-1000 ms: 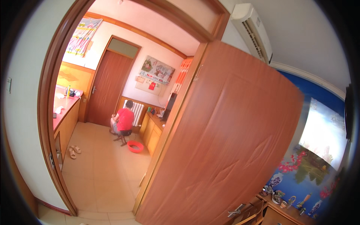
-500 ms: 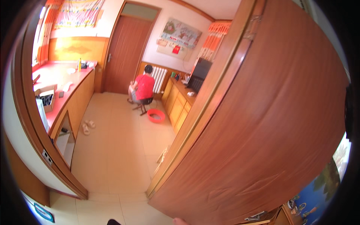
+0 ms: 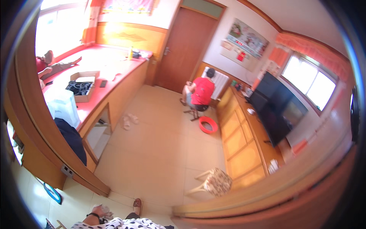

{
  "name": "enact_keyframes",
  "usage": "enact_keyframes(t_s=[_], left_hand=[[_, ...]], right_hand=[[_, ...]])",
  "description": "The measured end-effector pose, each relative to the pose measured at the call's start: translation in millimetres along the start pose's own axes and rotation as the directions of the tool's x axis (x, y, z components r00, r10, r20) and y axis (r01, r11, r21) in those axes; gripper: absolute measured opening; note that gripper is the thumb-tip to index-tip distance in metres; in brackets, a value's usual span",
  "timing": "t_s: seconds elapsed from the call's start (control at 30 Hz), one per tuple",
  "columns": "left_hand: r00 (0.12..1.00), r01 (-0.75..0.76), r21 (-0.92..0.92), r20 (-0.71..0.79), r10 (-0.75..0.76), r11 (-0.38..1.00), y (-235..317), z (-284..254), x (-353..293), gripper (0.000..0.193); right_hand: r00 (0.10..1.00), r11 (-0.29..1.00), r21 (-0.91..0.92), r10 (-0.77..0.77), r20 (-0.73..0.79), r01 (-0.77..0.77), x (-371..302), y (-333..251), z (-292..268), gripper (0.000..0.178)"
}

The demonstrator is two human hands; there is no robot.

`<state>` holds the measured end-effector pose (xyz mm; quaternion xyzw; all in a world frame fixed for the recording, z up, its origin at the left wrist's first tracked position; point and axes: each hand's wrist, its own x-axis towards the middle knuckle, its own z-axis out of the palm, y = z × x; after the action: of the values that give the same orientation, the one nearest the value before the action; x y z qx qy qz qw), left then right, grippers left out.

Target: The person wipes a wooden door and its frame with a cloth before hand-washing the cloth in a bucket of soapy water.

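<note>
At the far left, low beside the door frame (image 3: 42,133), a blue-rimmed thing (image 3: 53,193) is near the floor. Above it, a pale bag (image 3: 63,105) stands on a red-topped ledge (image 3: 131,68) just beside an open box (image 3: 82,98) of dark items.

Low in the view, the left hand (image 3: 99,210), with a dark wristband (image 3: 92,215), is at a pale bundle (image 3: 108,214) just to its right, in front of the spotted clothing (image 3: 124,223). The fingers look bent toward the bundle — too small and blurred to tell whether they pinch it or merely rest against it. The right hand is out of view, so its fingers cannot be told.

The bundle looks crumpled, perhaps thin cloth or plastic; I judge it light, soft and hardly fragile, maybe a little slippery if plastic. A gathered fold near its middle should give the surest hold — a loose edge would likely sag.

Farther right come a brown shoe (image 3: 137,204), a seated person in red (image 3: 202,91), a red basin (image 3: 207,131) on the floor near that seat, and a patterned stool (image 3: 218,182).
</note>
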<state>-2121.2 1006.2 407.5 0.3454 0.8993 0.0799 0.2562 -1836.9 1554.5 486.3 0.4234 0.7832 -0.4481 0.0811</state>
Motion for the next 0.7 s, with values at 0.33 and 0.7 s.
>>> enact_keyframes(t_s=[0.33,0.7], left_hand=[[0.974,0.223,-0.144,-0.020,-0.228,0.964,59.3,-247.1,270.0,0.059],[0.937,0.341,-0.276,0.025,-0.348,0.899,47.2,-302.9,427.8,0.079]], right_hand=[[0.971,0.972,-0.117,-0.185,0.153,0.204,143.6,-137.2,5.4,0.025],[0.973,0.942,-0.288,-0.115,0.200,0.170,279.6,-176.1,-72.9,0.030]])
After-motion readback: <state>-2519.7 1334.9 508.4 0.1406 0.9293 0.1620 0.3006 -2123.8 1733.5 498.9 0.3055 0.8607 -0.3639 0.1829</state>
